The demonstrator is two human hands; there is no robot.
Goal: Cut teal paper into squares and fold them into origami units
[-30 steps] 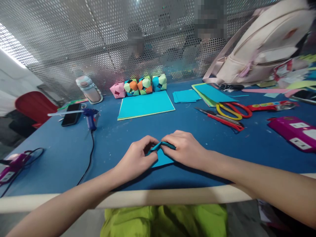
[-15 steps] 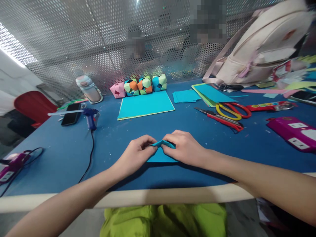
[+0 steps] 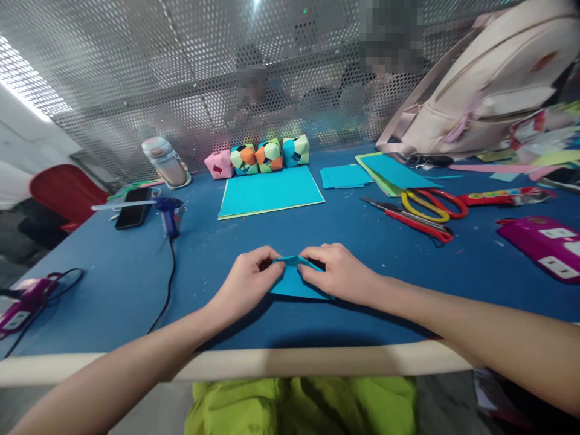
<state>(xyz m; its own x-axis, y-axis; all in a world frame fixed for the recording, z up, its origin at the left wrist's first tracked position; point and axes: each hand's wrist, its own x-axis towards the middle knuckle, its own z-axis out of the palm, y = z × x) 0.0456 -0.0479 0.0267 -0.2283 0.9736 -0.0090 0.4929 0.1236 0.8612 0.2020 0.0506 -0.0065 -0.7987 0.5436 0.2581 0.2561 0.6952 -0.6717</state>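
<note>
A small sheet of blue paper (image 3: 299, 285) is held low over the near part of the blue table, its far edge bent into a narrow fold. My left hand (image 3: 254, 275) pinches the far left of that fold between thumb and fingers. On the other side, my right hand (image 3: 338, 272) grips the fold's right part, thumb on top. The hands' fingers cover both ends of the paper, and a short middle stretch of the fold shows between the thumbs. Beyond the hands lies a larger blue sheet (image 3: 272, 192) over a yellowish one.
Several folded paper balls (image 3: 269, 156) line the back by the perforated metal screen (image 3: 190, 78). At right are scissors (image 3: 426, 205), a red-handled cutter (image 3: 417, 223), small blue sheets (image 3: 345, 176), a purple power strip (image 3: 544, 244) and a backpack (image 3: 489, 90). A glue gun (image 3: 170, 216), phone (image 3: 135, 208) and bottle (image 3: 167, 163) stand left.
The raised fold has been pressed flatter toward the far edge, and more of the paper's face shows between my thumbs. Both hands keep hold of the paper. The view has shifted slightly.
</note>
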